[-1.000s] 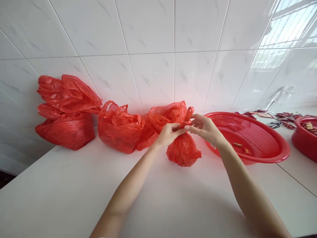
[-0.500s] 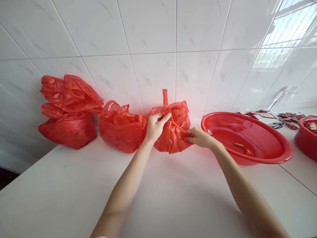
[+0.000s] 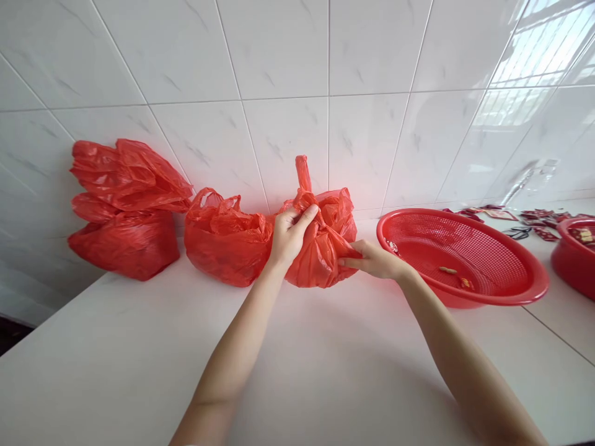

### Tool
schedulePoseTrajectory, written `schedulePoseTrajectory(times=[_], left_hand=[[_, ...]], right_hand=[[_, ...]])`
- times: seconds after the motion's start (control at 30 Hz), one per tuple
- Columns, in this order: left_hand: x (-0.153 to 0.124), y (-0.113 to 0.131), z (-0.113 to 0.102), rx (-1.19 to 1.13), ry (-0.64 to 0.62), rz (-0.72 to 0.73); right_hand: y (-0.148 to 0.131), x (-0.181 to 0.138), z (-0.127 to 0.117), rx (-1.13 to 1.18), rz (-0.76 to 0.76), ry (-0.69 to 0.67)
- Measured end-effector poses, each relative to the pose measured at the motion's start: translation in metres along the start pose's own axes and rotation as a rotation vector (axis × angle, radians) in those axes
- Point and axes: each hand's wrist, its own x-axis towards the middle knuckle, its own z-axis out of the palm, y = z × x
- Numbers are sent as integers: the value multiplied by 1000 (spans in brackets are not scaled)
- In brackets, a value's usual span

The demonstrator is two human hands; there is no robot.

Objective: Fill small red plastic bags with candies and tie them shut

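- The hands: the left hand point(image 3: 289, 234) pinches the gathered neck of a red plastic bag point(image 3: 309, 269) between thumb and fingers, a twisted strip point(image 3: 302, 173) standing up above; the right hand point(image 3: 372, 259) pinches a fold at the bag's right side.
- The held bag is over the worktop point(image 3: 297, 371), in front of another red bag point(image 3: 341, 214); I can't tell whether its base bears weight. The thin film might tear if that fold were pulled hard, and a loosened left pinch could let the neck open.
- The two bags overlap, so a stray grip could snag the rear one.
- On the left, an open-topped red bag point(image 3: 227, 251) sits close by; a sideways knock might tip it.
- On the right, the red colander point(image 3: 469, 244) is near the right hand; a wide elbow swing could bump its rim.
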Motion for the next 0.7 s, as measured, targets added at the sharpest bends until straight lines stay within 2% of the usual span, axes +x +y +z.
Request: schedulePoseTrajectory(times=[0.17, 0.33, 0.43, 0.53, 0.6, 0.7], left_hand=[[2, 2, -6, 60, 32, 78], [1, 1, -1, 65, 46, 105], [-3, 3, 3, 54, -14, 76], [-9, 6, 8, 49, -115, 62], [-14, 10, 13, 61, -170, 79], [-17, 15, 17, 68, -184, 97]], right_hand=[[6, 4, 1, -37, -29, -37], [-6, -4, -1, -14, -66, -16], [-16, -9, 0, 86, -124, 25], [-21, -7, 8, 121, -176, 121], [-21, -2, 17, 125, -166, 153], [-17, 6, 30, 152, -127, 151]])
